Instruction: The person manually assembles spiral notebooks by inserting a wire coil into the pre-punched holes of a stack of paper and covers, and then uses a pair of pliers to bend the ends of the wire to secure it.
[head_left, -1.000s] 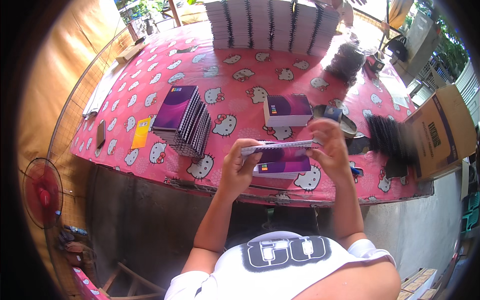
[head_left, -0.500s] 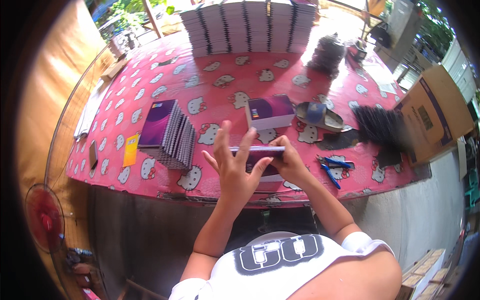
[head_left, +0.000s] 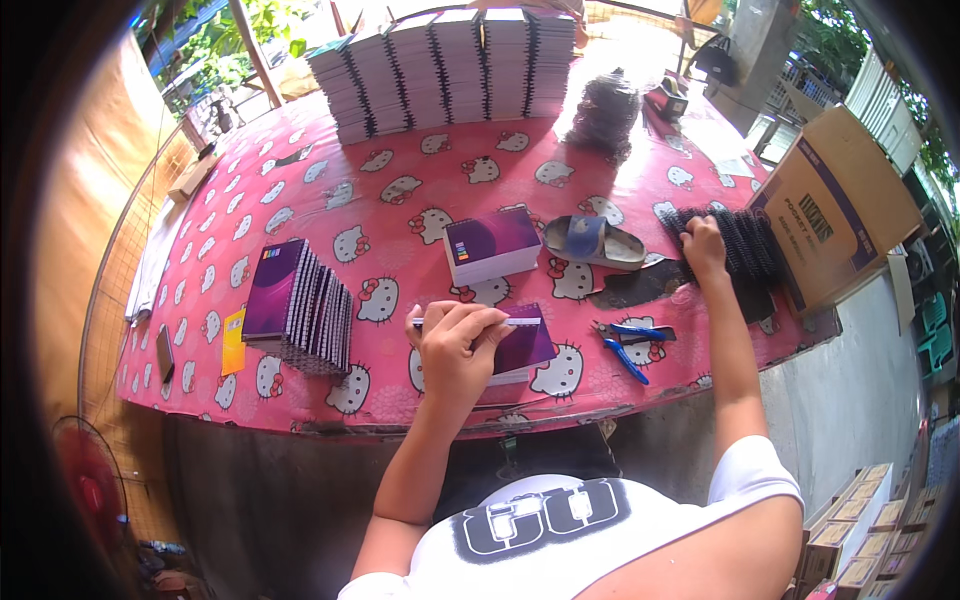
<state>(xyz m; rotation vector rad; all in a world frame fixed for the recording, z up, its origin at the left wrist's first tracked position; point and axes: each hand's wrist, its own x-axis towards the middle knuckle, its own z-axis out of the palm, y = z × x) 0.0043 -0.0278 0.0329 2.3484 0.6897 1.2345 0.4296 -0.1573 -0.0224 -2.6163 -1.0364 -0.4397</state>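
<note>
My left hand (head_left: pixel 458 350) is closed around a thin notebook pad (head_left: pixel 524 321), held edge-on so that its white paper edge shows. Just beyond the fingers, a purple cover (head_left: pixel 528 345) lies on more white pages near the table's front edge. Out to the right, my right hand (head_left: pixel 704 247) has its fingers bent and pinched at the near-left side of a pile of black spiral binding coils (head_left: pixel 742 240). The fingertips are partly hidden among the coils. A second purple-covered paper block (head_left: pixel 492 240) sits behind my left hand.
Spiral-bound purple notebooks (head_left: pixel 275 290) are stacked at left beside a yellow card (head_left: pixel 233 342). Blue-handled cutters (head_left: pixel 628 362) and a blue slipper (head_left: pixel 594 242) lie between my hands. A cardboard box (head_left: pixel 835 200) stands at right; tall bound stacks (head_left: pixel 450 75) line the back.
My right hand has left the pad and moved right to the black coils. My left hand has closed on the pad and lowered a little. The view has shifted.
</note>
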